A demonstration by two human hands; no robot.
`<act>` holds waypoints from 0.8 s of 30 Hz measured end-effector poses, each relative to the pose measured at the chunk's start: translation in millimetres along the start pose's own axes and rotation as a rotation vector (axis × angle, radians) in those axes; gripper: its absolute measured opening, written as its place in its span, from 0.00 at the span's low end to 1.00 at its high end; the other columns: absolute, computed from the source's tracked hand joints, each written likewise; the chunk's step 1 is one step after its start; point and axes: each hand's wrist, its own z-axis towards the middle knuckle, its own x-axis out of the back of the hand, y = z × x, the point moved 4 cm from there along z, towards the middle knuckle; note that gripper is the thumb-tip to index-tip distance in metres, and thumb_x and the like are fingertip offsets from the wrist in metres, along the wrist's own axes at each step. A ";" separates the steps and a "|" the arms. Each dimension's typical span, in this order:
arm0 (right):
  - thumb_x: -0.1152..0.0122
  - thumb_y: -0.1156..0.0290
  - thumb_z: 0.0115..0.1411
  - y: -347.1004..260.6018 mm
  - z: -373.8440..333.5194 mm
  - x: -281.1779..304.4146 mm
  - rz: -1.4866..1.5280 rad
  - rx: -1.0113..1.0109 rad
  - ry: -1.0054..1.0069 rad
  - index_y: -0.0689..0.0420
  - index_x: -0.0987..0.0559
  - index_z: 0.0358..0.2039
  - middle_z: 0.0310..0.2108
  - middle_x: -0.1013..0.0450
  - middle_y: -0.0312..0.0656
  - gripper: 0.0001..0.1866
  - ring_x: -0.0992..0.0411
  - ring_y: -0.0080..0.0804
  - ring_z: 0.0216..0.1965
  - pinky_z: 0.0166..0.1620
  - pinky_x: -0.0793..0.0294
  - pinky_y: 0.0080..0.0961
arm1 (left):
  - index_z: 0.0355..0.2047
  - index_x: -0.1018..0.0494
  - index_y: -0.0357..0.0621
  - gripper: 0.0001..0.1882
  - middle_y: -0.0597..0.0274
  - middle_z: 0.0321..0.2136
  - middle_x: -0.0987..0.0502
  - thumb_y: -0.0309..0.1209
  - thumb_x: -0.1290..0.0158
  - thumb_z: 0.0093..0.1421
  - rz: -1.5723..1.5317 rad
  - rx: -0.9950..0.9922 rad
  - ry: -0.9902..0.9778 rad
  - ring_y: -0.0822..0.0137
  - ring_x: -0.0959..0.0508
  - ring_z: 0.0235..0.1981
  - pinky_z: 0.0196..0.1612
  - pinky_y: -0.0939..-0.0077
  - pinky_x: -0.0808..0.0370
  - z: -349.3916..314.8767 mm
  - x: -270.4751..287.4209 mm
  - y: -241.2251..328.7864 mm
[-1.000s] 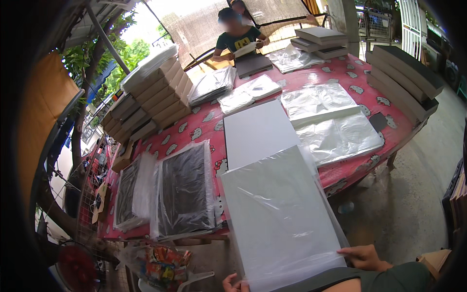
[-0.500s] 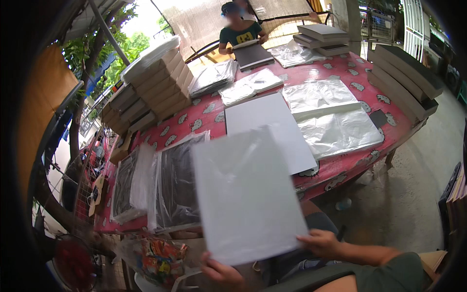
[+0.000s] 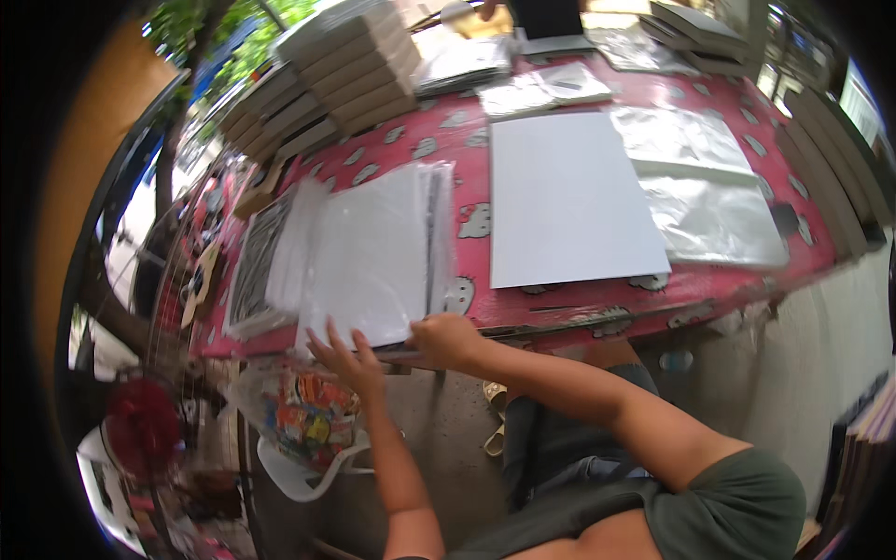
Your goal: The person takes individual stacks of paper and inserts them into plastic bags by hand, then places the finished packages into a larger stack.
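A white board in a clear plastic sleeve (image 3: 369, 252) lies on a stack of plastic-wrapped dark boards at the table's near left. My left hand (image 3: 350, 362) is at its near edge, fingers spread, gripping nothing. At the near right corner, my right hand (image 3: 448, 342) has its fingers curled closed round the corner of the sleeved board. To the right, a bare white board (image 3: 574, 201) lies flat. A pile of clear plastic sleeves (image 3: 719, 219) is beside it, partly under its right edge.
Tall stacks of boxes (image 3: 359, 65) stand at the back left, more thick slabs (image 3: 831, 168) at the right. Another person's dark clothing (image 3: 546, 17) shows across the pink patterned table (image 3: 467, 303). A bag of colourful packets (image 3: 313, 415) sits on a white chair (image 3: 294, 481) below.
The sleeved white board has moved from in front of me to the left, down onto the wrapped stack. My left hand has let go and spread its fingers. The view has tilted downward.
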 end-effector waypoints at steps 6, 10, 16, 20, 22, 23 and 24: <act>0.38 0.70 0.45 -0.9 -83.2 165.8 0.084 0.105 0.390 0.57 0.22 0.29 0.23 0.27 0.40 0.10 0.28 0.35 0.25 0.31 0.28 0.27 | 0.33 0.28 0.40 0.18 0.53 0.37 0.27 0.38 0.65 0.61 -0.271 -0.190 0.143 0.52 0.32 0.43 0.48 0.56 0.40 -45.8 -30.3 -23.3; 0.40 0.68 0.45 127.3 -163.6 312.7 -0.197 -0.509 0.616 0.60 0.25 0.28 0.27 0.28 0.46 0.10 0.29 0.40 0.30 0.35 0.32 0.31 | 0.37 0.31 0.37 0.12 0.52 0.38 0.30 0.32 0.58 0.59 -0.332 -0.037 0.237 0.54 0.35 0.45 0.48 0.59 0.41 -41.3 -14.2 7.3; 0.37 0.72 0.42 208.2 -194.8 314.4 -0.269 -0.574 0.364 0.61 0.26 0.24 0.28 0.31 0.48 0.09 0.32 0.43 0.32 0.38 0.33 0.32 | 0.44 0.38 0.35 0.15 0.52 0.47 0.41 0.27 0.55 0.56 -0.849 0.337 0.105 0.60 0.40 0.48 0.50 0.65 0.43 -51.9 36.5 110.7; 0.51 0.79 0.48 243.1 -219.5 381.8 -0.227 -0.513 0.834 0.61 0.25 0.25 0.23 0.28 0.45 0.06 0.29 0.31 0.26 0.33 0.31 0.25 | 0.46 0.39 0.35 0.18 0.55 0.47 0.40 0.24 0.54 0.54 -1.022 0.535 0.002 0.63 0.40 0.49 0.52 0.67 0.43 -58.5 37.4 134.3; 0.53 0.77 0.51 247.5 -239.8 417.6 0.007 -0.643 1.276 0.62 0.26 0.25 0.22 0.28 0.43 0.06 0.30 0.27 0.21 0.27 0.30 0.22 | 0.48 0.41 0.36 0.22 0.55 0.48 0.42 0.23 0.52 0.52 -1.085 0.602 -0.025 0.63 0.41 0.50 0.53 0.68 0.42 -63.7 36.1 138.4; 0.52 0.75 0.53 250.2 -243.9 417.4 0.213 -0.648 1.492 0.61 0.27 0.26 0.21 0.28 0.42 0.05 0.31 0.27 0.20 0.24 0.31 0.22 | 0.50 0.43 0.37 0.25 0.55 0.49 0.43 0.24 0.50 0.51 -1.109 0.531 -0.051 0.63 0.42 0.52 0.52 0.68 0.41 -65.8 36.1 146.1; 0.52 0.73 0.53 242.1 -235.7 406.8 -0.040 -0.598 1.295 0.61 0.28 0.27 0.19 0.30 0.41 0.05 0.32 0.29 0.19 0.23 0.32 0.24 | 0.52 0.45 0.38 0.28 0.55 0.51 0.45 0.25 0.49 0.51 -1.134 0.458 -0.079 0.63 0.43 0.53 0.52 0.68 0.41 -68.1 36.3 156.6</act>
